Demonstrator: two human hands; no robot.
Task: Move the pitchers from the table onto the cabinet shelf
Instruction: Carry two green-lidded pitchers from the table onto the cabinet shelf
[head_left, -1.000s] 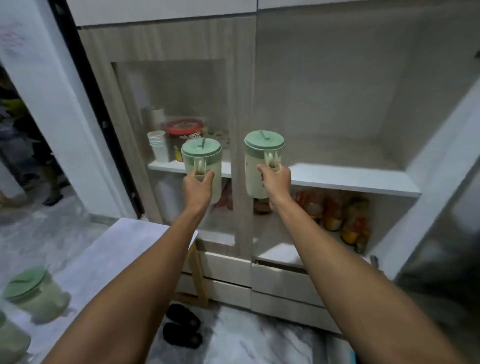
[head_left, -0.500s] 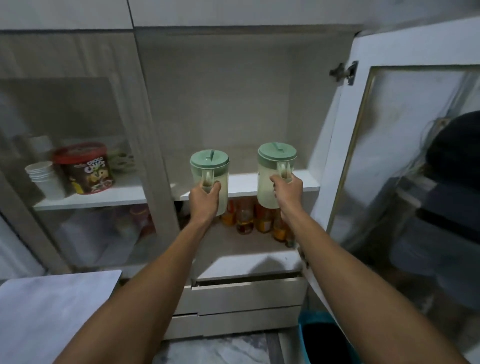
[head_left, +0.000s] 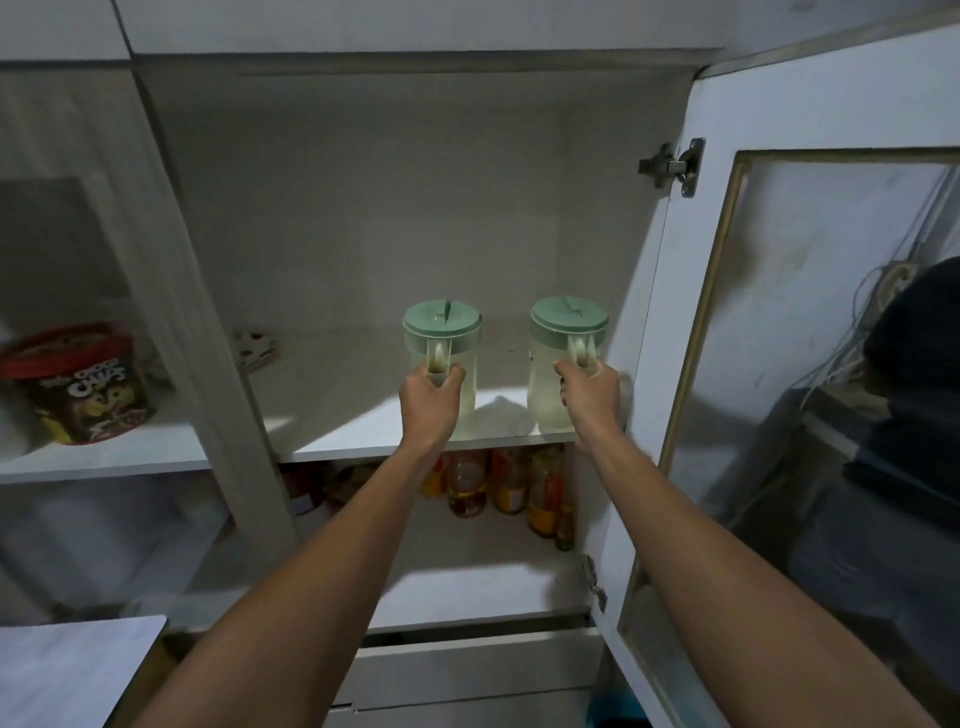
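Observation:
Two clear pitchers with pale green lids stand upright at the front of the white cabinet shelf (head_left: 343, 431). My left hand (head_left: 431, 402) is closed around the handle of the left pitcher (head_left: 442, 332). My right hand (head_left: 589, 397) grips the handle of the right pitcher (head_left: 569, 332), close to the shelf's right end. Both pitcher bases look level with the shelf board; I cannot tell whether they touch it. My hands hide the lower part of each pitcher.
The glass cabinet door (head_left: 810, 395) stands open on the right. A red-lidded snack tub (head_left: 78, 384) sits behind the closed left glass door. Several bottles (head_left: 514, 483) fill the lower shelf. A corner of the table (head_left: 67, 670) shows bottom left, drawers (head_left: 467, 670) below.
Both pitchers have moved forward and up over the shelf edge onto the shelf board. The view has come closer to the cabinet and shifted right.

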